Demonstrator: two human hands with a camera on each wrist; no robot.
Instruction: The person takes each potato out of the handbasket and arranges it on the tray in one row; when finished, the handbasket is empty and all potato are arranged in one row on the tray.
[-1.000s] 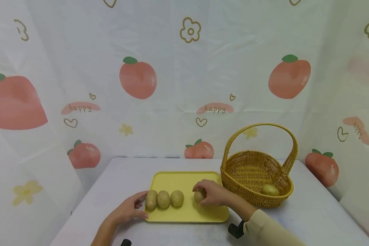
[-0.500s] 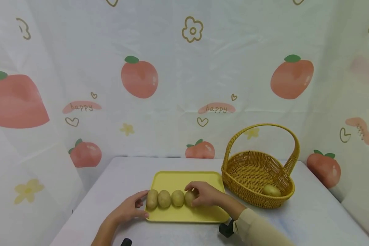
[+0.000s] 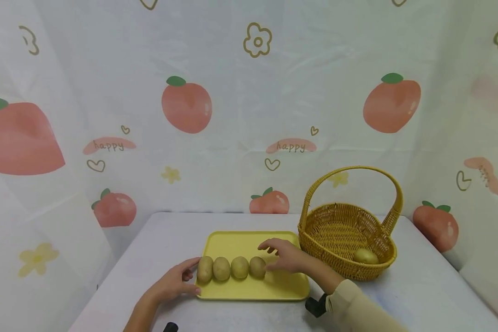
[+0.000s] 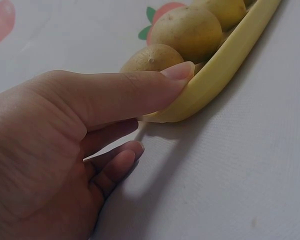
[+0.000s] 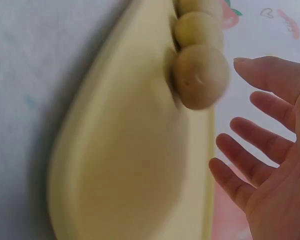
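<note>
Several potatoes (image 3: 222,269) lie side by side in a row on the yellow tray (image 3: 249,293), starting at its left edge. My left hand (image 3: 170,282) rests at the tray's left end, its thumb (image 4: 132,95) straight along the rim in the left wrist view and its lower fingers loosely bent. My right hand (image 3: 288,256) hovers over the tray just right of the rightmost potato (image 3: 257,267). Its fingers are spread and hold nothing; in the right wrist view a gap separates the thumb from that end potato (image 5: 202,77).
A wicker basket (image 3: 315,248) with a tall handle stands right of the tray, close to my right forearm. One potato (image 3: 365,256) lies inside it. A white cloth (image 3: 216,175) printed with fruit hangs behind the table (image 3: 182,226).
My right hand brought a potato leftward to the end of the row, released it, then drew back up and right with fingers spread. The left hand stays at the tray's edge.
</note>
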